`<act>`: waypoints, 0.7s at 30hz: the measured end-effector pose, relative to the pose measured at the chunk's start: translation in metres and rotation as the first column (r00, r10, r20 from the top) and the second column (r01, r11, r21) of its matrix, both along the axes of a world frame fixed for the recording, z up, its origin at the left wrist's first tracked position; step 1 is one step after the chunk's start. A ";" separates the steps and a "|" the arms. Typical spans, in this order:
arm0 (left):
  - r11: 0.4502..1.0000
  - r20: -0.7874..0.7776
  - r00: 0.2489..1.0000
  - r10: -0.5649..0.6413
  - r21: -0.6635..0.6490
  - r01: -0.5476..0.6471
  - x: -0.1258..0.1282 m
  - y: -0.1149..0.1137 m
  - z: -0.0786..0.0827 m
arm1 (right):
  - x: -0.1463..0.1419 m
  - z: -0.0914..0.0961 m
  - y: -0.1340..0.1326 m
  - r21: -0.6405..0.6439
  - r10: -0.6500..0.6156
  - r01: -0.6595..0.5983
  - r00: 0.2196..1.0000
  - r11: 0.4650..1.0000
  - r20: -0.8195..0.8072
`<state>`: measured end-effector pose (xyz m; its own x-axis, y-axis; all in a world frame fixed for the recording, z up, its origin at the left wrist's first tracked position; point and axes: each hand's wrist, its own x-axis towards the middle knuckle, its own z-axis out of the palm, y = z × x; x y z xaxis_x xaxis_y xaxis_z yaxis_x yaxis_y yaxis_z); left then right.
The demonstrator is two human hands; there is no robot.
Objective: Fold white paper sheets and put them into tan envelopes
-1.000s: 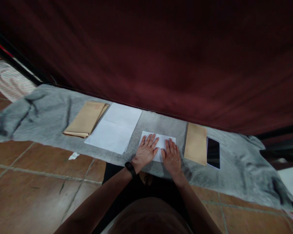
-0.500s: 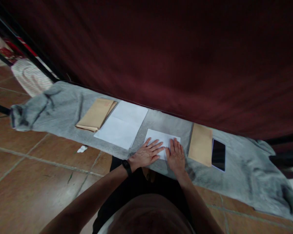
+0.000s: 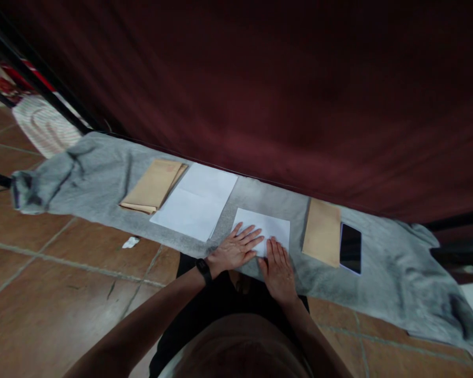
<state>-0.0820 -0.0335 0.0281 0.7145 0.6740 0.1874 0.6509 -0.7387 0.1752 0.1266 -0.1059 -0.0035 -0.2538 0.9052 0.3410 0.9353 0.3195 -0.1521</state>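
A small white sheet of paper (image 3: 270, 223), which looks folded, lies on the grey cloth (image 3: 260, 194) in front of me. My left hand (image 3: 234, 251) rests flat on its left part with the fingers spread. Over the paper's near right edge lies my right hand (image 3: 278, 270), palm down, fingers stretched out and close together. Neither hand grips anything. Left of the folded paper is a stack of larger white sheets (image 3: 199, 194). To the right of my right hand lies a single brown envelope (image 3: 322, 231).
Several brown envelopes (image 3: 153, 184) are piled left of the white sheets. A dark-screened phone (image 3: 350, 248) lies beside the right-hand envelope. A dark red curtain (image 3: 260, 105) hangs behind the cloth. On the tiled floor lies a white scrap (image 3: 131, 242).
My right hand has slid down the folded paper towards me, uncovering its upper right part. My left hand has stayed in place on the paper.
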 end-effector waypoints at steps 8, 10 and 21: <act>0.996 0.022 0.996 0.089 0.016 -0.089 -0.008 -0.007 -0.004 | 0.018 -0.001 -0.008 0.029 -0.029 0.028 0.999 0.999 0.034; 0.993 0.029 0.993 0.113 0.027 -0.114 -0.013 -0.009 -0.009 | 0.023 0.000 -0.011 0.033 -0.032 0.030 0.999 0.999 0.036; 0.948 0.038 0.953 0.301 0.093 -0.303 -0.009 -0.027 -0.014 | 0.037 0.006 -0.023 0.028 -0.050 0.049 0.998 0.998 0.045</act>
<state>-0.0912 -0.0609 0.0145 0.4749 0.8357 0.2759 0.8429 -0.5221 0.1304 0.1638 -0.1291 0.0027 -0.2249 0.9077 0.3543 0.9559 0.2761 -0.1004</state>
